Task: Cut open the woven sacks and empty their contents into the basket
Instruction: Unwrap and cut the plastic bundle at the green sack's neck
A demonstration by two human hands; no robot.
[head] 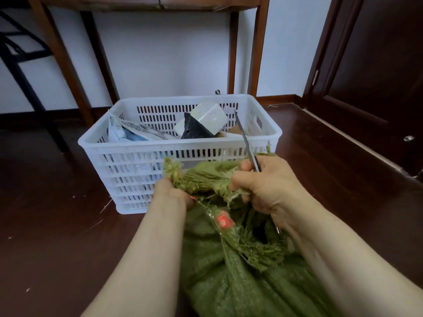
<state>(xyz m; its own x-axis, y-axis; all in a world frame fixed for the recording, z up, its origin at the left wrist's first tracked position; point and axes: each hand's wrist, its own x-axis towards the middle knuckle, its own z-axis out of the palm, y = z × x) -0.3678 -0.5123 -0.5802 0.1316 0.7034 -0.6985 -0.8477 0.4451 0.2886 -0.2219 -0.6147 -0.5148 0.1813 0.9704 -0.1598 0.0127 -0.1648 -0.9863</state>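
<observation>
A green woven sack (pixel 229 277) lies in front of me on the dark floor, its top frayed and torn open. My left hand (pixel 171 193) grips the frayed edge on the left. My right hand (pixel 267 186) holds scissors (pixel 246 138), blades pointing up toward the basket, and its fingers also pinch the sack's cut edge. Clear tape with a red label (pixel 225 221) sticks to the sack between my hands. Just behind the sack stands a white slotted plastic basket (pixel 142 145) holding a white box (pixel 208 118), a black piece and packets.
A wooden table's legs (pixel 256 53) stand behind the basket against a white wall. A black chair frame (pixel 23 72) is at the left. A dark wooden door (pixel 377 65) is on the right. Loose fibres lie on the floor.
</observation>
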